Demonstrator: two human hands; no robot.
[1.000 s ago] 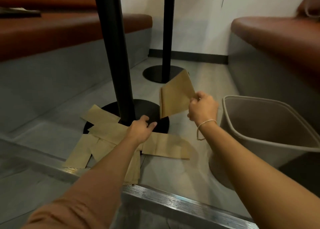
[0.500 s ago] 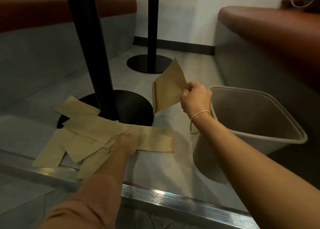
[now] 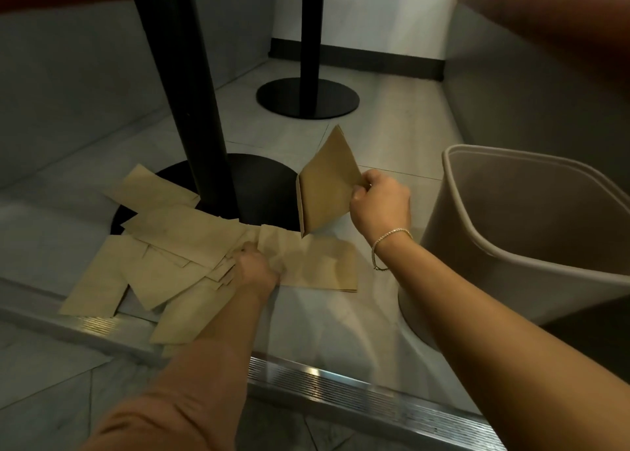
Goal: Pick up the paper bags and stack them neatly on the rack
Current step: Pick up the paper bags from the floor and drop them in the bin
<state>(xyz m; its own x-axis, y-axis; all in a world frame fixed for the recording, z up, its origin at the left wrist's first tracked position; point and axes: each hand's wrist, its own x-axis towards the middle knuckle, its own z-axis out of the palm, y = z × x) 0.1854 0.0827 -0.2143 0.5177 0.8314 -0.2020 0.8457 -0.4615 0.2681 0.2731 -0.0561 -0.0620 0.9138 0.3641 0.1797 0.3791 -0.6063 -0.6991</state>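
Two hands at work beside the black pole (image 3: 191,92): left hand (image 3: 257,268) grips a floor bag (image 3: 317,266); right hand (image 3: 380,205) fingers pinch a raised bag (image 3: 325,186).

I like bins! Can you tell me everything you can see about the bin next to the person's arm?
The bin is beige-grey and looks like smooth plastic, with rounded corners and a rolled rim. It stands on the pale floor, seeming to lean toward the camera, its mouth open. What shows of its inside looks bare. It stands right of the right hand, beside the scattered paper bags, not touching them.
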